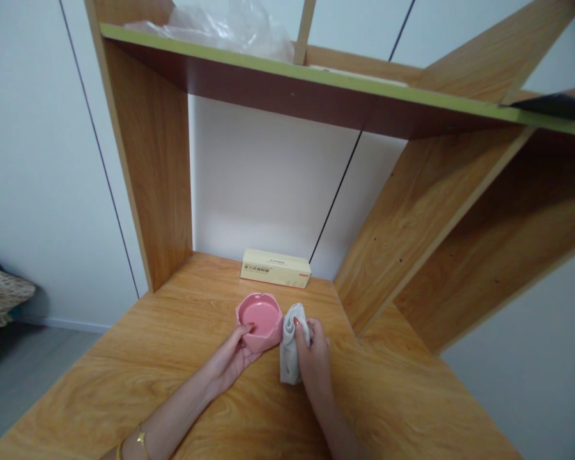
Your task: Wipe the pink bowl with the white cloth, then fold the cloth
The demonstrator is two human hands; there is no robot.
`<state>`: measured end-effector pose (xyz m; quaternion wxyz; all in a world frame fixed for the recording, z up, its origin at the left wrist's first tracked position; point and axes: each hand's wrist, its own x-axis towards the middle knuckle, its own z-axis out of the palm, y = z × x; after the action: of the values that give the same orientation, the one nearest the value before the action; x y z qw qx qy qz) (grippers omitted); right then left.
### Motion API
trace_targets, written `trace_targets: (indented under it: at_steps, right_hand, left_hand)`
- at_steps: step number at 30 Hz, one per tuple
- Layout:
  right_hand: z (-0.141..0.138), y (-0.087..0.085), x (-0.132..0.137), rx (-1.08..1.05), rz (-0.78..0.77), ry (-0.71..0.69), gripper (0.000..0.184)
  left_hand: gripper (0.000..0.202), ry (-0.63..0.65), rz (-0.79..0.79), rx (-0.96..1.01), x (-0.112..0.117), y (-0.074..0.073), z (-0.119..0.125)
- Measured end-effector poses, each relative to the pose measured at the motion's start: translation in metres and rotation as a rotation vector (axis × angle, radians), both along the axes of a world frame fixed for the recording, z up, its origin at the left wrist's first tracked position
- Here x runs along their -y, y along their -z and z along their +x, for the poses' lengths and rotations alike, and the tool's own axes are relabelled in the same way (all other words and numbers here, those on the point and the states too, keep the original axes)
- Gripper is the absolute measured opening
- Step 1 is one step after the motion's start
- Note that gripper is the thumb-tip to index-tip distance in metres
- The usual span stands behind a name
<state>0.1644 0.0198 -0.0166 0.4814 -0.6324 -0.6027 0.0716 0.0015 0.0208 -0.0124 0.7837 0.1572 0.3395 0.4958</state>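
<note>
A pink ashtray [259, 314] with a round hollow and angular sides is held over the desk by my left hand [234, 358]. The thumb hooks over its rim while the other fingers lie underneath, partly hidden. Just to the right, a bunched pale grey cloth [290, 358] is gripped by my right hand [312, 348], its thumb pressed on the folded top. The cloth meets or nearly meets the ashtray's right side; I cannot tell which.
A long cream box [275, 268] with printed characters stands at the back of the wooden desk [182, 345]. Wooden side panels [148, 153] rise left and right. Overhead runs a shelf [292, 89] bearing a clear plastic bag [230, 32]. Patterned fabric [2, 294] shows at far left.
</note>
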Motion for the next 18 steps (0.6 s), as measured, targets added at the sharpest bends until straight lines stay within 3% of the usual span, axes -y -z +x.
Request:
trace_targets:
  at_steps: [5,11,15,18]
  right_hand:
    - [-0.003,-0.001,0.001,0.059,-0.015,-0.066,0.024]
    - [0.009,-0.008,-0.006,0.191,-0.002,0.111,0.027]
    - [0.006,-0.032,-0.002,0.466,0.102,0.049,0.023]
    - [-0.006,-0.043,0.001,0.745,0.053,-0.033,0.014]
  left_hand:
    - [0.027,-0.018,0.05,-0.055,0.003,-0.005,0.003]
    - [0.04,-0.06,0.086,-0.132,0.003,-0.001,0.007]
    - [0.046,-0.118,0.181,-0.26,0.001,0.006,0.012]
    - [0.045,-0.199,0.309,-0.47,0.0,0.01,0.013]
